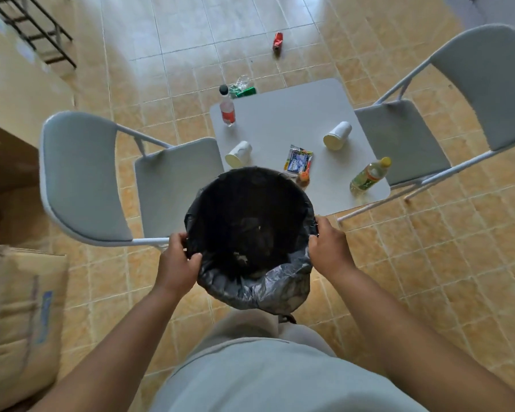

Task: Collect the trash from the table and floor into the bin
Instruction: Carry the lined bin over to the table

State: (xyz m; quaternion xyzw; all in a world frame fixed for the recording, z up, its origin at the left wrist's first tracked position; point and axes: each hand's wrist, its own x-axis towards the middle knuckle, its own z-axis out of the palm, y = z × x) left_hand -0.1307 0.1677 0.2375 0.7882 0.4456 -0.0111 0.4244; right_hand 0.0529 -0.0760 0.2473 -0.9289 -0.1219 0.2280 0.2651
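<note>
Cardboard box (21, 316): stands on the tiled floor at the far left, near the person.
Left chair (81, 179): grey folding chair, its seat just beside the table's left edge.
Left hand (177, 263): fingers curled over the bin's near-left rim, thumb pressed on the liner, grasping it.
Bin (274, 286): round, lined with a black bag, held between both hands in front of the person. Its far rim overlaps the table's near edge in view. Whether it rests on the floor cannot be told.
Red-drink bottle (227, 110): upright at the table's far-left corner, dark cap on.
Green wrapper (243, 87): crumpled with clear plastic on the floor, just beyond that corner.
Left cup (238, 154): white paper cup, seemingly on its side, near the bin's far rim.
Red can (277, 41): crushed, on the floor well beyond the table.
Snack packet (299, 159): flat on the table, just past the bin.
Orange item (303, 178): small, partly hidden by the bin's rim; too unclear to identify.
Table (295, 114): small, square, white, between the two chairs.
Right hand (329, 248): fingers wrapped round the bin's right rim, grasping it.
Right cup (337, 135): white, seemingly on its side, right of the packet.
Yellow-capped bottle (369, 175): upright near the table's near-right corner.
Right chair (473, 93): grey folding chair against the table's right edge.
</note>
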